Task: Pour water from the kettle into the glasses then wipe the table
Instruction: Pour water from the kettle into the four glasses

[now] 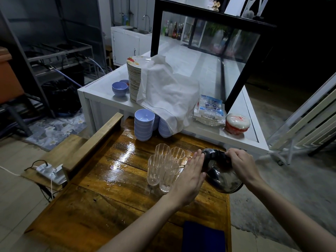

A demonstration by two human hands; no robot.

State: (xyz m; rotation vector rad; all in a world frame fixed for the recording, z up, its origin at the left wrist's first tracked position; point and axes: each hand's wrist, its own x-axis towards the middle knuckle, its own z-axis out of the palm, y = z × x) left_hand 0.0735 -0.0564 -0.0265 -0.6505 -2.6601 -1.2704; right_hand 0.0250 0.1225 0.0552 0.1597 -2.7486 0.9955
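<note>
Your right hand [241,162] grips the handle of the kettle [225,177], tilted toward the glasses [160,166]. Your left hand [190,175], fingers straight, rests flat against the lid [208,160].

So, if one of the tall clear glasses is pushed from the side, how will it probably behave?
It would probably tip easily: the glasses are tall, narrow and upright. It might slide first, since the wooden table looks glossy and wet. They stand close together, so one pushed glass would likely knock its neighbours.

Four glasses [154,170], one kettle [223,177], one blue cloth [203,237], one power strip [47,170]
</note>
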